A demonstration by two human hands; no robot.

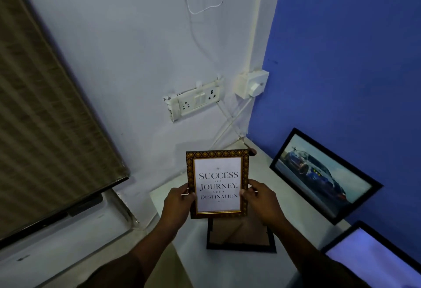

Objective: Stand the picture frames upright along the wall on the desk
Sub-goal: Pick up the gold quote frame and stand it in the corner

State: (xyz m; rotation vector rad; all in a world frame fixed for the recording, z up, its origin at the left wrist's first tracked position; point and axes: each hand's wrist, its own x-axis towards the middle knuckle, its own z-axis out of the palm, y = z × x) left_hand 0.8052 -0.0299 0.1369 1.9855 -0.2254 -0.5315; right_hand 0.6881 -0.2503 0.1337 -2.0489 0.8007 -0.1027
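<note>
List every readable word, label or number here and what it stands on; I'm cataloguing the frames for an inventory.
"SUCCESS IS A JOURNEY, NOT A DESTINATION." printed on the white sheet in the gold-patterned frame, held by the left hand and right hand; the small words "IS A" and "NOT A" are only just legible.
Car picture frame against the blue wall: small marks on the car, too blurred to read.
Switchboard: no readable text.

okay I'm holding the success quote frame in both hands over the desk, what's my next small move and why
Probably carry the quote frame to the blue wall and stand it beside the car frame leaning there; both hands hold it above the desk.
</note>
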